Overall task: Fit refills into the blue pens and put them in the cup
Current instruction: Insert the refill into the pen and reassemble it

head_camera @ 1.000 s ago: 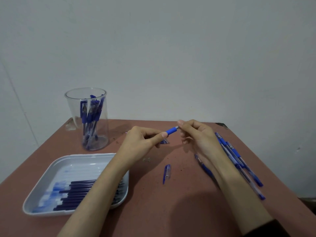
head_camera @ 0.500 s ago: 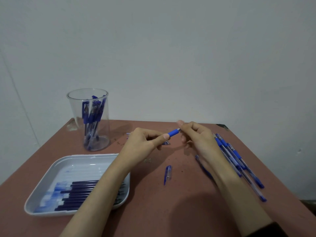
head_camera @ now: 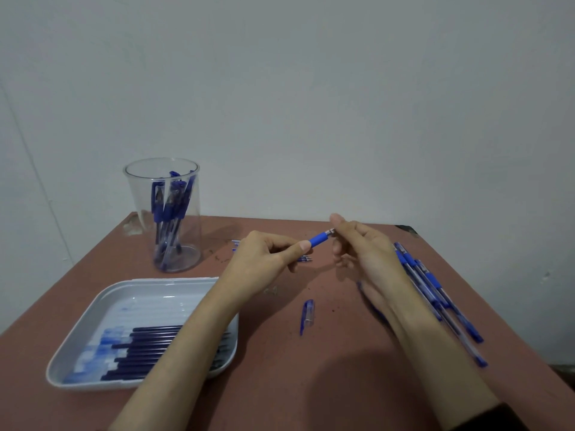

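Cup (head_camera: 137,206), clear plastic, stands upright at the far left of the table (head_camera: 311,384), near the wall; it has a bunch of finished pens (head_camera: 169,206) in it, leaning against each other, caps up. Tray (head_camera: 102,297), white and shallow, sits at the near left, apart from the cup; refills (head_camera: 149,349) lie flat in its near half, side by side, running left to right, and my left forearm crosses over its right edge. One pen (head_camera: 319,240) is up in the air between my hands, above the middle of the table. Only its blue grip part and a bit of metal tip show; the rest of the barrel is hidden inside my left hand (head_camera: 264,262). Its long axis runs from lower left to upper right in view, tip end pointing right and a little up. Left hand is curled round the barrel, thumb laid along it. Right hand (head_camera: 364,250) pinches the tip end between thumb and forefinger, the other fingers loosely bent. A loose cap (head_camera: 307,315) lies on the table in front of my hands. Loose pens (head_camera: 435,293) lie in a row at the right, partly under my right wrist. Some small pen bits (head_camera: 306,259) lie behind my left hand; can't tell what they are.
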{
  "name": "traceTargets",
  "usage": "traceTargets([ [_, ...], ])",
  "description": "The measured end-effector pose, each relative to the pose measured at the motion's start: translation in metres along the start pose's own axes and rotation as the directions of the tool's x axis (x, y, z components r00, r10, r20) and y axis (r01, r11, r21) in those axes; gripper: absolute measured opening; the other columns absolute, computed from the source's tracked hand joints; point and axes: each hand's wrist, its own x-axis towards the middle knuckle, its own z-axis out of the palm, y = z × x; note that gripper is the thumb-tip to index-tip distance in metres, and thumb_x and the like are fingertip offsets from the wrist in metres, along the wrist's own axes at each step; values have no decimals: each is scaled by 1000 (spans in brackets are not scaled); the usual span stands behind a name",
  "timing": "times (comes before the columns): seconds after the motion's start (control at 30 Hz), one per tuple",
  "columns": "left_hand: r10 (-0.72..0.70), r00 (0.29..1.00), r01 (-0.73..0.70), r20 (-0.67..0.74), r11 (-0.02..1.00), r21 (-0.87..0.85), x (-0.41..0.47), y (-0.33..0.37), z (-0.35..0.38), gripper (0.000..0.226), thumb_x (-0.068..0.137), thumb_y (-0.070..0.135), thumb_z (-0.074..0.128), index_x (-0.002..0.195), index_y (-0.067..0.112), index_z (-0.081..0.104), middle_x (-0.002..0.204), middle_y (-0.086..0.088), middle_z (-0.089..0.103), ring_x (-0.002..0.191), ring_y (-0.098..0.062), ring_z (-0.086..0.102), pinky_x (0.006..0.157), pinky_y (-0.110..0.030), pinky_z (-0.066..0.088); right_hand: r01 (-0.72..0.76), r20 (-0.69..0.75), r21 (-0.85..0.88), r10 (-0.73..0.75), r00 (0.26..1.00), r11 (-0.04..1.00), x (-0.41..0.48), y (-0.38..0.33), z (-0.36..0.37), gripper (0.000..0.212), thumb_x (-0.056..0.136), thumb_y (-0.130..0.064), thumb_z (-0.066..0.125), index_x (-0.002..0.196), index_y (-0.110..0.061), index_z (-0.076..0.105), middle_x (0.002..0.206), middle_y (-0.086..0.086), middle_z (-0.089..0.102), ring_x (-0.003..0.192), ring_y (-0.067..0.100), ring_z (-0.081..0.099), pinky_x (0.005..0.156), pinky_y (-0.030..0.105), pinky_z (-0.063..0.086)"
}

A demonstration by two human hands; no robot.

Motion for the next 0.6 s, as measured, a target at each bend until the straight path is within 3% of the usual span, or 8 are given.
traceTargets([
  [0.07,-2,1000,2,5,1000,-18,0,0,0,38,91,32,59,54,31,65,44,11,50,41,-4,32,44,-14,27,-8,56,33,6,998,999,0,0,0,31,72,-33,70,93,-9,70,67,0,59,58,10,53,57,21,44],
  [0.2,-6,1000,7,18,1000,-18,0,1,1,44,92,32,58,48,31,64,45,10,51,41,-4,34,44,-14,29,23,-16,-52,-24,1000,998,1,2,1,21,78,-31,70,77,-11,66,59,-2,54,53,10,49,56,20,42],
  [0.33,-18,999,20,43,999,-43,1,0,2,45,94,33,54,50,30,64,43,10,47,39,-3,32,43,-14,28,-7,65,85,1,998,996,2,1,1,33,71,-30,68,94,-7,71,69,-2,61,63,9,54,61,22,46],
  [0.53,31,999,-32,19,998,53,3,-3,5,30,92,32,57,64,32,65,44,13,51,40,-4,32,43,-14,28,27,-74,136,-17,997,990,5,9,6,34,69,-24,71,89,3,65,55,-4,49,54,8,44,55,20,41],
  [0.6,42,999,-42,2,996,83,3,-5,4,25,92,32,57,70,29,67,44,15,52,40,-5,33,43,-14,28,40,-109,145,-24,994,989,6,13,7,23,75,-19,72,84,1,64,54,-2,45,54,10,41,54,20,39],
])
